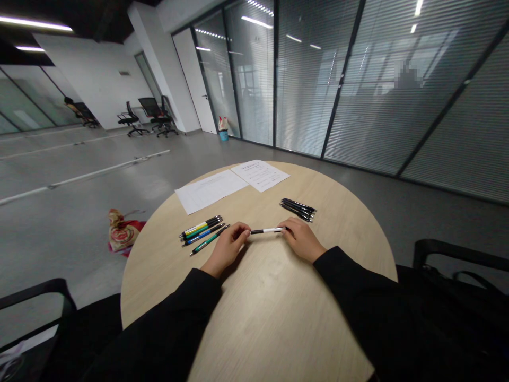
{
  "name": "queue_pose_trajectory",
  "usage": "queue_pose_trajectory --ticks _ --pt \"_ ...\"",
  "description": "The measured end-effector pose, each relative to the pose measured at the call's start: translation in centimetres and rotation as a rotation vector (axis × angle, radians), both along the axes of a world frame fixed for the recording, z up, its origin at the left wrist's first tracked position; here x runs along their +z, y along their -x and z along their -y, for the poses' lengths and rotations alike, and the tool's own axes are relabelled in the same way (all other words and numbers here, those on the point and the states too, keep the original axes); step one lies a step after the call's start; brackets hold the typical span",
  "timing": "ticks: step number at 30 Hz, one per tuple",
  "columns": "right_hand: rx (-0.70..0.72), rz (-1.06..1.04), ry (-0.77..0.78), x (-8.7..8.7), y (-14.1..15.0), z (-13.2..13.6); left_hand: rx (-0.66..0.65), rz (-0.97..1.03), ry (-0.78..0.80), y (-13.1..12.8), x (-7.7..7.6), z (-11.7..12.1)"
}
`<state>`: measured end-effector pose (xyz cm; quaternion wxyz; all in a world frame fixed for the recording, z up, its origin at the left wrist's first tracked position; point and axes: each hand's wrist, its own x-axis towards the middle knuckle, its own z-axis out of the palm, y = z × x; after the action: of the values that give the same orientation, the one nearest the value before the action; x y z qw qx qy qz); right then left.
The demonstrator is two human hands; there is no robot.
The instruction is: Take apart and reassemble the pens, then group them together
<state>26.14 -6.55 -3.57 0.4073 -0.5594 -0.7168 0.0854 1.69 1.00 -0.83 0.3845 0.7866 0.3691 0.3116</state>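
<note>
A white pen with a black section (267, 231) stretches level between my two hands, just above or on the round table. My left hand (233, 241) pinches its left end between thumb and fingers. At its right end, my right hand (300, 237) is closed on it with the fingertips. Left of my left hand lies a group of coloured pens (202, 229), yellow, green and blue with black parts. Just beyond my right hand sits a small pile of black pens (299, 209).
Two printed paper sheets (212, 190) lie at the far side of the wooden table (254, 313). Chair armrests (457, 254) flank the table on both sides. On the floor at left is a tied bag (121, 233). Glass partitions with blinds stand behind.
</note>
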Motion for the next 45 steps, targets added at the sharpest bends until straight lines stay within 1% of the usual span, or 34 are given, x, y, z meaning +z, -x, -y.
queue_pose_trajectory --ticks 2,5,12,15,22,28,30,35,38,42,45 --pt "0.007 -0.006 -0.002 0.0 0.0 0.0 0.025 -0.005 -0.014 0.0 0.3 0.1" --pt "0.021 -0.011 -0.005 0.0 0.0 0.0 0.027 0.006 0.000 0.0 0.3 0.0" --pt "0.049 -0.041 -0.002 0.1 -0.1 0.1 -0.005 0.107 0.099 0.1 -0.8 -0.6" --pt "0.053 -0.055 0.010 0.3 0.0 0.2 -0.020 0.161 0.121 0.0 -0.9 -0.6" --pt "0.030 -0.073 0.049 0.6 0.3 0.2 -0.026 0.173 0.091 -0.3 -0.4 -0.2" --pt "0.040 -0.064 0.041 0.5 0.2 0.1 0.038 0.118 0.058 -0.2 0.1 0.1" --pt "0.050 -0.067 0.040 0.4 0.2 0.1 0.033 0.131 0.052 -0.2 0.0 0.1" --pt "0.057 -0.079 0.033 0.5 0.2 0.1 -0.027 0.182 0.060 -0.3 -0.6 -0.1" --pt "0.052 -0.080 0.029 0.5 0.3 0.2 -0.017 0.142 0.027 -0.3 -0.7 0.0" --pt "0.048 -0.084 0.026 0.6 0.3 0.2 0.073 -0.018 -0.057 -0.2 -0.2 0.3" --pt "0.049 -0.083 0.027 0.7 0.3 0.2 0.100 -0.101 -0.067 -0.1 0.2 0.3"
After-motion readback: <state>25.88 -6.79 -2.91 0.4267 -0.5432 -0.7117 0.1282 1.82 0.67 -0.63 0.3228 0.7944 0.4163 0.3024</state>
